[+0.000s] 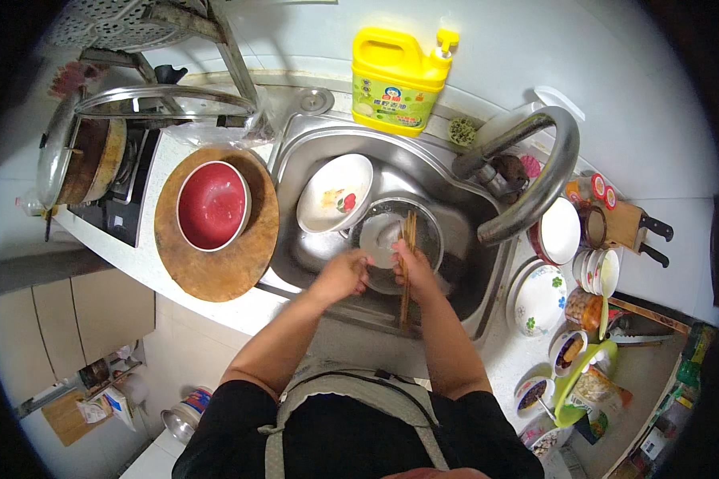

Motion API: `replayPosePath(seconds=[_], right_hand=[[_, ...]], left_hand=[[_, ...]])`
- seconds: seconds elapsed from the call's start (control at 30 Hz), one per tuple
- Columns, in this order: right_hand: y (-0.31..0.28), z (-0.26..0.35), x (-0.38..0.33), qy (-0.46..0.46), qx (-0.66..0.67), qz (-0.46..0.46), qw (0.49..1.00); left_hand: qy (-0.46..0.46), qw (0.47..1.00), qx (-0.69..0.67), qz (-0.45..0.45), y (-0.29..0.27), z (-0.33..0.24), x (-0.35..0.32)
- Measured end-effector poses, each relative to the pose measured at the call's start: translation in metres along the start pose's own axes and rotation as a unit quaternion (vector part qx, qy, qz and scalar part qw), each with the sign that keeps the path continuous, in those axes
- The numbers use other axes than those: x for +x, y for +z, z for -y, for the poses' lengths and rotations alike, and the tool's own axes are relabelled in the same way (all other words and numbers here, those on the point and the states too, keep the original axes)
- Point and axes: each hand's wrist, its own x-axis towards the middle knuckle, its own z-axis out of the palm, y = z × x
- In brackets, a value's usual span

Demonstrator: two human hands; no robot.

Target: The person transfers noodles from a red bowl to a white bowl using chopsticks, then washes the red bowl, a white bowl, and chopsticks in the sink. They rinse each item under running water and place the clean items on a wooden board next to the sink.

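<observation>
In the steel sink (295,267), my right hand (414,270) is closed around a bundle of wooden chopsticks (408,227), held upright in the picture across a round metal-rimmed pot (435,227). A pale, cloudy patch shows inside the pot. My left hand (345,275) is beside the pot's near left rim, its fingers curled together. Whether anything small is in them, I cannot make out. An oval white dish (327,195) with a red flower leans in the sink, touching or very near the pot.
On the left, a red bowl (213,206) sits on a round wooden board (256,267). A yellow detergent jug (395,84) stands behind the sink. The curved faucet (563,168) arches over its right side. Plates (539,299), bowls and a knife block (621,223) crowd the right counter.
</observation>
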Motion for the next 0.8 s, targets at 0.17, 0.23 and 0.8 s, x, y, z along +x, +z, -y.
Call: replayPosePath(seconds=[0.17, 0.23, 0.8], right_hand=[[-0.027, -0.089, 0.115, -0.063, -0.277, -0.062, 0.957], [-0.009, -0.085, 0.128, -0.104, -0.379, -0.128, 0.911], [-0.022, -0.031, 0.106, -0.144, -0.732, -0.035, 0.665]], left_hand=[[-0.096, 0.990, -0.078, 0.072, 0.038, 0.039, 0.050], [-0.105, 0.990, -0.089, 0.022, 0.026, 0.065, 0.073], [-0.136, 0.887, 0.189, -0.399, -0.069, 0.218, -0.091]])
